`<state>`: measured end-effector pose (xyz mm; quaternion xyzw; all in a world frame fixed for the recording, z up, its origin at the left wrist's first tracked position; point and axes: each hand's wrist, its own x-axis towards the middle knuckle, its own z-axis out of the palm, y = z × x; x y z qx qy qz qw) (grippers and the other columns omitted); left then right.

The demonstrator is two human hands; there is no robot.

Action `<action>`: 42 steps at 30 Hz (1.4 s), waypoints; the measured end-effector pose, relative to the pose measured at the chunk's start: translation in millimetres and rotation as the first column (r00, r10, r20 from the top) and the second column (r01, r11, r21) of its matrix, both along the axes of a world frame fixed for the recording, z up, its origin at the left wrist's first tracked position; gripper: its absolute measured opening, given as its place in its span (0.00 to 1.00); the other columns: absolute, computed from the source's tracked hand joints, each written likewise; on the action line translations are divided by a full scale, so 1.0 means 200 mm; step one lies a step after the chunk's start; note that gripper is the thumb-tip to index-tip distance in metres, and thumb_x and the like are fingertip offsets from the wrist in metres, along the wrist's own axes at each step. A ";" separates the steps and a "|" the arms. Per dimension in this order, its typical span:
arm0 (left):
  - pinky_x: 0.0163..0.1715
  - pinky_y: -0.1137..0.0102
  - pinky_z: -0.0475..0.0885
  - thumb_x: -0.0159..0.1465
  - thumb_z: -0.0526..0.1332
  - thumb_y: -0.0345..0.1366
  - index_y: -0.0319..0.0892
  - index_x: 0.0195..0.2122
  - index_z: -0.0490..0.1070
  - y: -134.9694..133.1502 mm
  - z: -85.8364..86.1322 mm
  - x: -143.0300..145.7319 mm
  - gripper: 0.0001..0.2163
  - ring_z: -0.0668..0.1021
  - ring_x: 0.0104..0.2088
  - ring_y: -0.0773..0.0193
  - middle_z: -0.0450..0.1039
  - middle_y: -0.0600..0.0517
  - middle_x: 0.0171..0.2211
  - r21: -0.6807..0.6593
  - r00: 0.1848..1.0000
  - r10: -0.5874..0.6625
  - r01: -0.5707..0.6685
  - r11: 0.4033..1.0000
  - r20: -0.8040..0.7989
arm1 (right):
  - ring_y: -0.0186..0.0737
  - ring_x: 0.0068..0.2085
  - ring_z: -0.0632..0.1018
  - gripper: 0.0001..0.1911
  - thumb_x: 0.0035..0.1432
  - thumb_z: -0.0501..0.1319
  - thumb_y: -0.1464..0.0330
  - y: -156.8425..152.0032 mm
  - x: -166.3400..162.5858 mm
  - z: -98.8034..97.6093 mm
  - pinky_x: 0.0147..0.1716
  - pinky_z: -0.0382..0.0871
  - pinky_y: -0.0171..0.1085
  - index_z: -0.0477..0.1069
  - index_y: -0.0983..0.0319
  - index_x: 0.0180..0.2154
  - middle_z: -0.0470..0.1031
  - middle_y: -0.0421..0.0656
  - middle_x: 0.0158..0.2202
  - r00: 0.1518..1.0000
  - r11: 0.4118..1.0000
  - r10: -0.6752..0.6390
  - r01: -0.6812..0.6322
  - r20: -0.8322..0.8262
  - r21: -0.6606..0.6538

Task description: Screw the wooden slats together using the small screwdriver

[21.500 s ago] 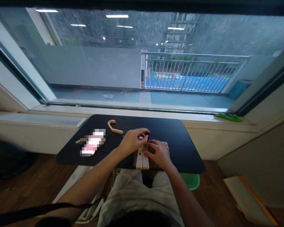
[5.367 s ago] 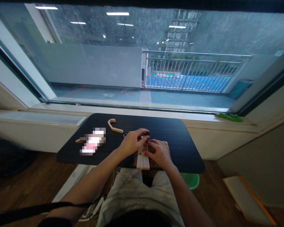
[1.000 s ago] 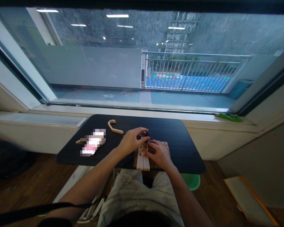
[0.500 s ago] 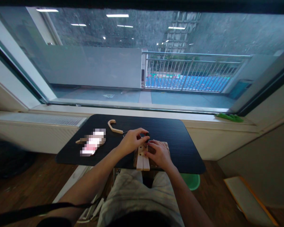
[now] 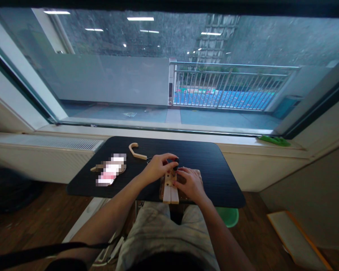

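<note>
A small wooden assembly (image 5: 168, 191) of pale slats with holes lies at the near edge of the black table (image 5: 214, 165). My right hand (image 5: 190, 183) rests on top of it, fingers curled and pressing it down. My left hand (image 5: 158, 166) pinches a small black tool or knob (image 5: 175, 162) that stands over the slats' far end. The fingertips of both hands almost touch there.
A curved wooden piece (image 5: 136, 151) lies at the table's back left. A blurred pink and white item (image 5: 110, 171) lies on the left. A green cloth (image 5: 273, 140) sits on the window sill. A green stool (image 5: 228, 216) stands under the table's right side.
Hardly anything differs: my left hand's fingers have shifted slightly on the black tool while my right hand stays on the wooden assembly.
</note>
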<state>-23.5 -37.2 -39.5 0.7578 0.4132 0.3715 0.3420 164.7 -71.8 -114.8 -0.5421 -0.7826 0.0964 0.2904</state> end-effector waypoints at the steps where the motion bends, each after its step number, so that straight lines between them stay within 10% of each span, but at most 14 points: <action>1: 0.29 0.71 0.74 0.61 0.63 0.43 0.41 0.45 0.78 0.00 0.00 0.00 0.15 0.79 0.30 0.62 0.81 0.50 0.33 -0.006 1.000 -0.002 0.002 1.000 0.006 | 0.50 0.54 0.75 0.17 0.55 0.69 0.59 0.00 0.00 0.00 0.55 0.65 0.50 0.78 0.51 0.47 0.76 0.44 0.53 1.000 1.000 -0.001 0.001 0.000 -0.001; 21: 0.24 0.73 0.72 0.63 0.59 0.41 0.37 0.48 0.76 0.01 -0.05 0.01 0.17 0.76 0.20 0.68 0.78 0.49 0.32 -0.117 0.994 -0.027 0.040 0.992 0.109 | 0.49 0.52 0.75 0.17 0.56 0.68 0.58 0.00 0.00 -0.01 0.53 0.66 0.48 0.78 0.50 0.48 0.77 0.43 0.52 1.000 1.000 0.004 -0.004 0.001 0.024; 33: 0.33 0.72 0.73 0.64 0.62 0.39 0.42 0.49 0.78 -0.02 0.01 0.01 0.14 0.77 0.33 0.65 0.77 0.49 0.40 0.216 0.997 0.011 0.004 0.976 -0.070 | 0.49 0.53 0.75 0.18 0.55 0.68 0.58 0.00 0.00 -0.01 0.53 0.66 0.48 0.77 0.50 0.48 0.77 0.43 0.52 1.000 1.000 -0.004 0.003 0.010 0.021; 42: 0.32 0.72 0.72 0.61 0.66 0.39 0.42 0.52 0.75 -0.01 -0.01 0.02 0.18 0.76 0.27 0.67 0.79 0.53 0.36 0.168 0.991 0.099 -0.083 0.982 -0.091 | 0.50 0.53 0.75 0.16 0.56 0.68 0.58 0.00 0.00 -0.01 0.54 0.66 0.49 0.78 0.51 0.47 0.77 0.44 0.52 1.000 1.000 0.007 -0.007 -0.008 0.027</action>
